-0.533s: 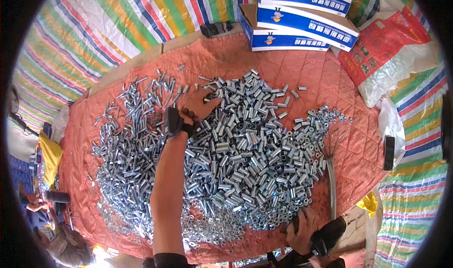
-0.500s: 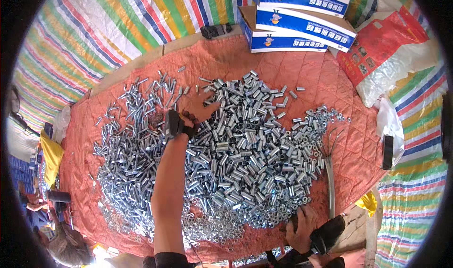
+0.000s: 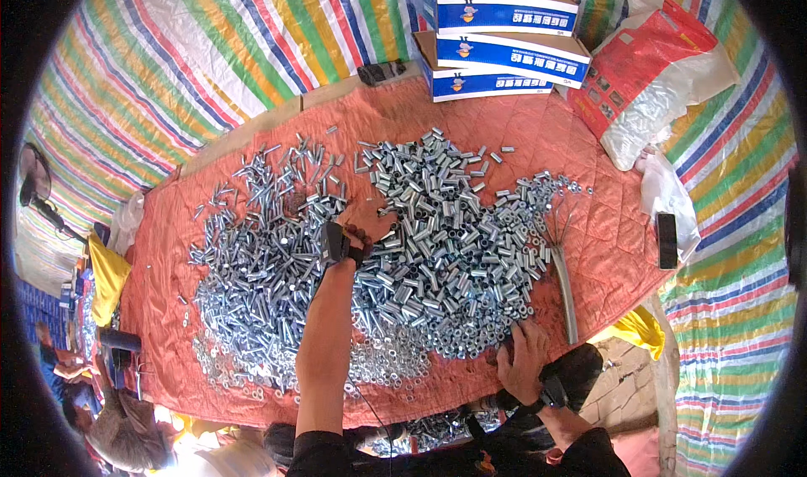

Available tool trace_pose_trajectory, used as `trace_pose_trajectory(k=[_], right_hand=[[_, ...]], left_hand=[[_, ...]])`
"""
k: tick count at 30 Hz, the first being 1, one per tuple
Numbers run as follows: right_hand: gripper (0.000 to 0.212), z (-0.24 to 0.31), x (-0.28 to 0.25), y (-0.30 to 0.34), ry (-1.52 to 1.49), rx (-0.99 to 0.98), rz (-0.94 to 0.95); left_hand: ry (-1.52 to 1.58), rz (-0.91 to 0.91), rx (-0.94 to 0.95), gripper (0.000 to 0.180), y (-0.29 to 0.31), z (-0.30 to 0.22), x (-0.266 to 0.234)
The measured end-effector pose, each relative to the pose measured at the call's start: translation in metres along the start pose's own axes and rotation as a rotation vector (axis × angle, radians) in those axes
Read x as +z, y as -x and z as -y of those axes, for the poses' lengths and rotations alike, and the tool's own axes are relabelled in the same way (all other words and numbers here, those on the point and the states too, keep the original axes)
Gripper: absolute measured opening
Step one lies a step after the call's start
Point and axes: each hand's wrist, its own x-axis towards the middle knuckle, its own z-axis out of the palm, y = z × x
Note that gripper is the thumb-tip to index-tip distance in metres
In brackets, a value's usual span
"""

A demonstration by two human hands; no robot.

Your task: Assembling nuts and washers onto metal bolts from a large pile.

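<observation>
My left hand reaches across the red quilted cloth with its fingers stretched out. It lies at the left edge of a heap of short metal sleeves, touching or just over them. Left of it spreads a pile of metal bolts. My right hand rests at the near right edge of the heap, beside small nuts. Its fingers are bent but apart, and a dark gap shows between thumb and fingers. Flat washers lie along the near side. Both wrists carry black devices.
Blue-and-white cartons are stacked at the back, beside a red-and-white sack. A grey tube with wires lies on the right of the cloth. A black phone-like thing lies at the far right. Another person is at the lower left.
The whole view has shifted. My left hand has drawn back toward me along the edge of the sleeve heap. My right hand stays by the nuts, with more of its forearm showing.
</observation>
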Motion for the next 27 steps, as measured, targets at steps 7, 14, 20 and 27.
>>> trace_pose_trajectory(k=[7,14,20,27], right_hand=[[0.044,0.005,0.0,0.0,-0.005,-0.033,-0.024],[0.044,0.002,0.003,0.002,-0.004,-0.053,-0.053],[0.042,0.004,0.002,0.002,-0.026,-0.033,-0.076],[0.042,0.004,0.002,0.001,-0.002,-0.066,-0.102]], left_hand=[[-0.015,-0.087,0.028,0.054,0.03,-0.005,-0.014],[0.037,0.044,0.017,0.06,0.048,-0.011,-0.009],[0.194,0.025,0.148,0.056,0.059,-0.012,-0.016],[0.219,-0.372,0.293,0.021,0.092,0.012,-0.049]])
